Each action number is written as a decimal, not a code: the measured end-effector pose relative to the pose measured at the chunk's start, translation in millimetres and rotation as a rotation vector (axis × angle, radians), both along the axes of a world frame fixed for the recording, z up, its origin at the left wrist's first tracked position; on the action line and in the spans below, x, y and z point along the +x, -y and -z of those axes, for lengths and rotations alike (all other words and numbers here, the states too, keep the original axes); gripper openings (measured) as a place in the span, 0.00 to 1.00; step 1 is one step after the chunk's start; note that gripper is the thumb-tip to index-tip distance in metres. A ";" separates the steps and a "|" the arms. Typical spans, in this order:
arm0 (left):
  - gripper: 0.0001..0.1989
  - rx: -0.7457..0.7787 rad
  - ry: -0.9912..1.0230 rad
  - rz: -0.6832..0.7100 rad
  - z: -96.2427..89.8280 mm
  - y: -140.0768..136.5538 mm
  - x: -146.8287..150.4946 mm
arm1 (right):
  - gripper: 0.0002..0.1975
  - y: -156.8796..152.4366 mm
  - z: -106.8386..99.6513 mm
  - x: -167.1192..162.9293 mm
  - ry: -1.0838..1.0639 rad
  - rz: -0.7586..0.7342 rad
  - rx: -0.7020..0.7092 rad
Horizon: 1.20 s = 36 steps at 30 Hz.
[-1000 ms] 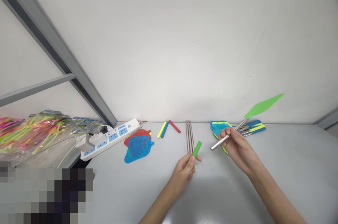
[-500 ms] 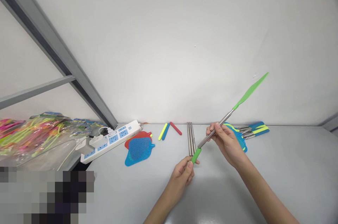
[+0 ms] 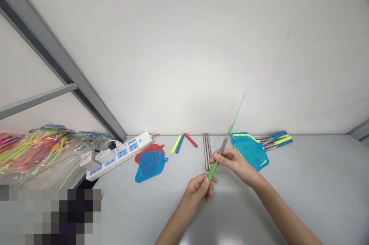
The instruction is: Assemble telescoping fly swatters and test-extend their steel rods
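Observation:
Both my hands hold one fly swatter (image 3: pixel 223 145) with a metal rod, a green handle and a green head seen edge-on. My left hand (image 3: pixel 199 189) is closed round the green handle at its lower end. Higher up, my right hand (image 3: pixel 230 161) pinches the metal rod just above that handle. Behind my right hand lie several assembled swatters (image 3: pixel 250 150) with blue and yellow heads. Several bare metal rods (image 3: pixel 206 150) rest beside the held swatter. To their left are yellow, blue (image 3: pixel 180 144) and red (image 3: pixel 190 140) loose handles.
A blue swatter head (image 3: pixel 150 167) overlaps a red one (image 3: pixel 157 148) at the left. Behind them runs a white power strip (image 3: pixel 121 156) with plugs and cables. Clear bags of colourful items (image 3: pixel 43 149) lie at far left. A grey metal frame (image 3: pixel 57 50) stands against the wall.
My right hand has slid down and left towards the handle. The swatter stands steeper, its rod showing shorter, and its green head has turned from broadside to edge-on. My left hand stays on the handle.

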State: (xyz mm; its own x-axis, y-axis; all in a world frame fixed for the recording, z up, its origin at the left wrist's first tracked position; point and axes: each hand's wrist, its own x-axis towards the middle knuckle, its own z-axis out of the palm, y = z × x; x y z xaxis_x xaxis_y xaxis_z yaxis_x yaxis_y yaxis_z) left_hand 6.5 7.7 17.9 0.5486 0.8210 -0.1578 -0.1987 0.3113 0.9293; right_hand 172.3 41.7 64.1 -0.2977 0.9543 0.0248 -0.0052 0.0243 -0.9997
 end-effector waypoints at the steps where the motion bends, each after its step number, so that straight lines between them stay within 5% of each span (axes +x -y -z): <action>1: 0.15 0.023 0.003 0.003 1.5 0.3 0.1 | 0.11 0.8 0.5 -1.8 0.004 -0.032 -0.028; 8: 0.17 0.076 -0.042 0.018 16.7 3.5 5.2 | 0.16 -0.7 -19.3 -1.4 -0.537 0.083 -0.130; 15: 0.15 0.325 -0.465 -0.129 -5.3 15.9 10.6 | 0.07 -10.1 -25.5 -1.3 -0.762 0.295 -0.183; 21: 0.16 0.316 -0.531 -0.111 3.0 23.9 17.5 | 0.20 -11.4 -25.0 -12.8 -0.778 0.207 -0.236; 36: 0.23 -0.159 -0.060 0.002 3.0 25.7 16.8 | 0.22 -6.2 -22.4 -26.8 -0.863 0.116 -0.387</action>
